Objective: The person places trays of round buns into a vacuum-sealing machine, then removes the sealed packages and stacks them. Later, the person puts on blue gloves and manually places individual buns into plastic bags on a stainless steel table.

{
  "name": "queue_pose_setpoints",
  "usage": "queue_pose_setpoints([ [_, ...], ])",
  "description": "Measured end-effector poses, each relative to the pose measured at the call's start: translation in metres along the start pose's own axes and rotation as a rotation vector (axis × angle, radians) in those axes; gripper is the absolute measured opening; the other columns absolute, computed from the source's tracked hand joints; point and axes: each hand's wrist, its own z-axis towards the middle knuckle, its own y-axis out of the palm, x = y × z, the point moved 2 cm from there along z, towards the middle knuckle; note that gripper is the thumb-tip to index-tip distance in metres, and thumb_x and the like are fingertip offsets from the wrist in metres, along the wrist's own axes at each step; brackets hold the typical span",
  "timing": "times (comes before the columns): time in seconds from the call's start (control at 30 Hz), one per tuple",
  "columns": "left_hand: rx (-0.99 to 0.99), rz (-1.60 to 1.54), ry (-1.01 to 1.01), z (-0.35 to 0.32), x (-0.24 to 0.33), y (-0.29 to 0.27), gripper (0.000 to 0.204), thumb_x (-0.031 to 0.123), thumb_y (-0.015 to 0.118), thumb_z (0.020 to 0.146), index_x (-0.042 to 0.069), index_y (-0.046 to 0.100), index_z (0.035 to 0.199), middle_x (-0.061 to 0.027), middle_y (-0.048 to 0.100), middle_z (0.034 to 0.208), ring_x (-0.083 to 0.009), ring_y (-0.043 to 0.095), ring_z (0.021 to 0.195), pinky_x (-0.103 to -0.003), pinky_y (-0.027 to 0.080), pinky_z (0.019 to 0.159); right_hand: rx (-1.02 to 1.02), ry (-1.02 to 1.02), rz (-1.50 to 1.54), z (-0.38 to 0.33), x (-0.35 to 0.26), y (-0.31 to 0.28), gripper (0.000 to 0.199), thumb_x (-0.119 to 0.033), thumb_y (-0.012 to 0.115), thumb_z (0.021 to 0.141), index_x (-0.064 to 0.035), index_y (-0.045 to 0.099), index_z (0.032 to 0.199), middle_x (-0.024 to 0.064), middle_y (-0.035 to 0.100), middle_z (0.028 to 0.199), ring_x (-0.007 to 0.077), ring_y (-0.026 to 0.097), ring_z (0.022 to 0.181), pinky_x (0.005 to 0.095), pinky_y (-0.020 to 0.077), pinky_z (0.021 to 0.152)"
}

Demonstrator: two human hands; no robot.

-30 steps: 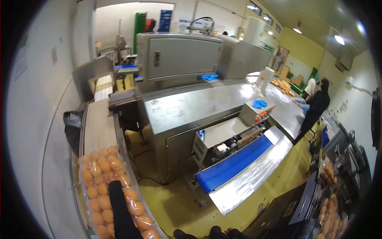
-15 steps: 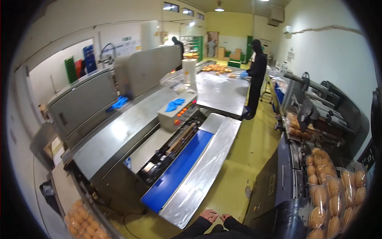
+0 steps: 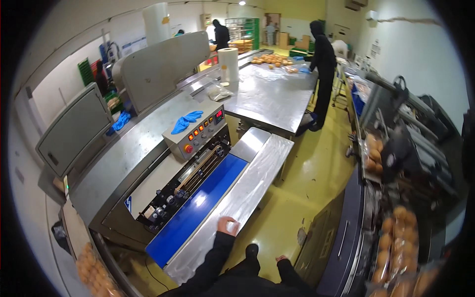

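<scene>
Down low, our left hand (image 3: 228, 225) rests with fingers curled, holding nothing, on the steel side shelf (image 3: 247, 190) near its near end. Our right hand (image 3: 282, 258) hangs loose over the yellow floor (image 3: 307, 183), its spread unclear. The shelf runs long from the near-left up toward the far table (image 3: 272, 101), beside the blue belt (image 3: 198, 210) and control box (image 3: 200, 131).
</scene>
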Motion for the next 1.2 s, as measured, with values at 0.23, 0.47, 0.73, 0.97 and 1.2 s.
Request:
queue_pose_setpoints([
  [0.23, 0.510, 0.371, 0.189, 0.222, -0.052, -0.032, 0.013, 0.014, 0.058, 0.069, 0.006, 0.053, 0.078, -0.0097, 0.053, 0.074, -0.0265, 0.051, 0.072, -0.038, 0.039, 0.070, -0.292, 0.014, -0.271, 0.102, 0.021, -0.065, 0.027, -0.032, 0.063, 0.069, -0.0070, 0.052, 0.068, 0.0053, 0.054, 0.058, 0.0156, 0.051, 0.053, 0.0323, 0.0419, 0.048],
  [0.47, 0.510, 1.001, -0.172, 0.388, -0.112, -0.065, 0.038, 0.019, 0.056, 0.070, 0.010, 0.047, 0.106, -0.0109, 0.049, 0.100, -0.0311, 0.049, 0.089, -0.041, 0.039, 0.078, -0.181, 0.145, 0.087, 0.171, -0.018, -0.193, 0.027, -0.032, 0.062, 0.071, -0.0069, 0.052, 0.070, 0.0051, 0.055, 0.060, 0.0141, 0.051, 0.054, 0.0304, 0.0421, 0.048],
  [0.73, 0.485, 0.995, -0.409, 0.420, -0.112, -0.040, 0.017, 0.024, 0.055, 0.073, 0.009, 0.051, 0.081, -0.0148, 0.054, 0.074, -0.0329, 0.052, 0.075, -0.042, 0.040, 0.064, -0.229, 0.046, 0.353, 0.303, -0.086, -0.214, 0.026, -0.032, 0.060, 0.073, -0.0068, 0.052, 0.073, 0.0048, 0.056, 0.063, 0.0125, 0.052, 0.054, 0.0283, 0.0424, 0.049],
  [0.97, 0.126, 0.286, -0.184, 0.403, -0.018, 0.234, 0.019, 0.021, 0.057, 0.077, 0.003, 0.051, 0.072, -0.0105, 0.051, 0.062, -0.0200, 0.051, 0.056, -0.032, 0.042, 0.053, -0.304, -0.232, 0.521, 0.402, -0.296, -0.317, 0.028, -0.031, 0.057, 0.077, -0.0063, 0.051, 0.087, 0.0038, 0.057, 0.073, 0.0103, 0.053, 0.061, 0.0243, 0.0440, 0.052],
  [1.2, -0.427, -0.629, -0.705, 0.377, 0.054, 0.476, 0.032, 0.036, 0.051, 0.082, 0.004, 0.058, 0.081, 0.0013, 0.054, 0.064, -0.0055, 0.048, 0.057, -0.021, 0.040, 0.051, -0.388, -0.722, 0.502, 0.398, -0.446, -0.424, 0.031, -0.030, 0.064, 0.074, -0.0072, 0.049, 0.089, -0.0013, 0.050, 0.068, 0.0057, 0.045, 0.060, 0.0199, 0.0376, 0.052],
])
